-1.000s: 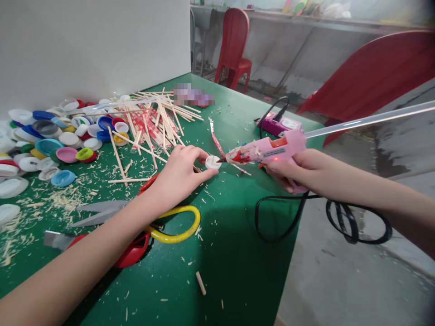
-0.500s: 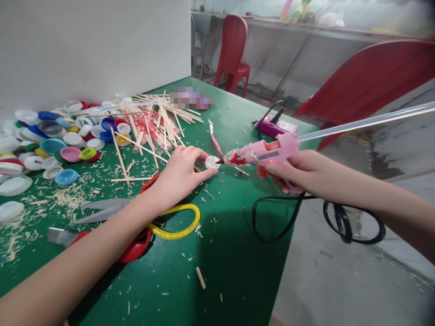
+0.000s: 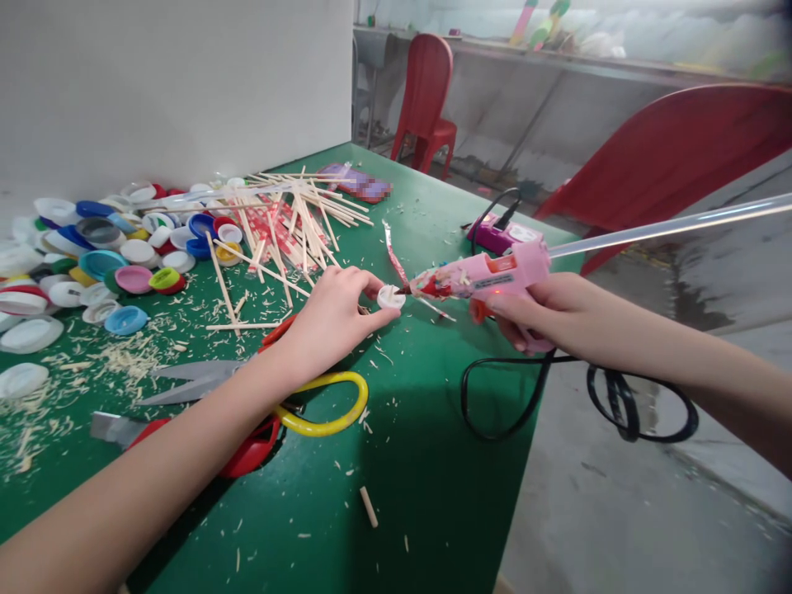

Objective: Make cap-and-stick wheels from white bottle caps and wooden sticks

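Observation:
Between thumb and fingers, my left hand [image 3: 342, 307] pinches a small white bottle cap [image 3: 391, 297] with its open side up. A pink glue gun [image 3: 501, 272] is gripped in my right hand [image 3: 544, 312], its dark nozzle touching or almost touching the cap's rim. A long clear glue stick [image 3: 674, 224] sticks out of the gun's back. Under my left forearm lie scissors [image 3: 331, 422] with yellow and red handles, and a tool with a red handle [image 3: 251, 452] and a flat metal blade.
Many coloured caps [image 3: 133, 279] and wooden sticks [image 3: 303, 216] cover the green table's [image 3: 433, 495] back left. A purple power socket [image 3: 504, 235] and black cable [image 3: 504, 436] lie right. Wood shavings are scattered about. Red chairs [image 3: 426, 87] stand beyond.
The whole view has shifted slightly. Both hands keep nearly the same pose, with the cap and the glue gun still held and the nozzle still at the cap.

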Available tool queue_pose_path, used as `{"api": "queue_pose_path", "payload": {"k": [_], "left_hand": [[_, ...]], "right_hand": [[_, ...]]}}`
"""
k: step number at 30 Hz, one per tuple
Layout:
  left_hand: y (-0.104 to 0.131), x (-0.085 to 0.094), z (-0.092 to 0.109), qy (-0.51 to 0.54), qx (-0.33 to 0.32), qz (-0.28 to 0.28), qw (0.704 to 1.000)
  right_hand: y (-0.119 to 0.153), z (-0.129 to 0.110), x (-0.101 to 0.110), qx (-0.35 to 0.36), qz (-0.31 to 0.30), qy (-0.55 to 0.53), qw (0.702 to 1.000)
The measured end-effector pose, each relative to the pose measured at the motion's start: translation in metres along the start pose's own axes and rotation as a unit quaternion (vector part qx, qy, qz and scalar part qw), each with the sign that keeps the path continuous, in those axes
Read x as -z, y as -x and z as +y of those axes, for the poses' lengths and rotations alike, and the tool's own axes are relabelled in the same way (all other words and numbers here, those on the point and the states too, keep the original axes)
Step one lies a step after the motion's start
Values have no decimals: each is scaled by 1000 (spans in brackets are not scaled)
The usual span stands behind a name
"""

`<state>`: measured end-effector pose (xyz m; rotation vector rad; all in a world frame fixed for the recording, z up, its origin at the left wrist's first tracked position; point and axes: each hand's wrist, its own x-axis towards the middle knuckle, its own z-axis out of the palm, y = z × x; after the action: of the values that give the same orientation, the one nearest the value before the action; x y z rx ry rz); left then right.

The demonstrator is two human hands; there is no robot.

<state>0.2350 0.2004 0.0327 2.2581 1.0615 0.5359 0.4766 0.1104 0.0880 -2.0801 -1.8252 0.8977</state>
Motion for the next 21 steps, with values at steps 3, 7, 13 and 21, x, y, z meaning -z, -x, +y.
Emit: {"api": "queue_pose_path", "payload": {"k": [3, 7, 13, 21], "left_hand": [[-1, 0, 1, 1, 2, -3, 1000], [-2, -2, -1, 4, -2, 0, 1000], [-2, -2, -3, 5, -9, 5, 1000], [-1, -3, -4, 8, -6, 6, 1000]], "right_hand": [[0, -1, 1, -9, 0, 11, 1000], [0, -4, 2, -13, 0, 22, 1000], [-2, -3, 1, -11, -1, 21, 1000], [-3, -8, -1, 10, 13, 22, 1000]]}}
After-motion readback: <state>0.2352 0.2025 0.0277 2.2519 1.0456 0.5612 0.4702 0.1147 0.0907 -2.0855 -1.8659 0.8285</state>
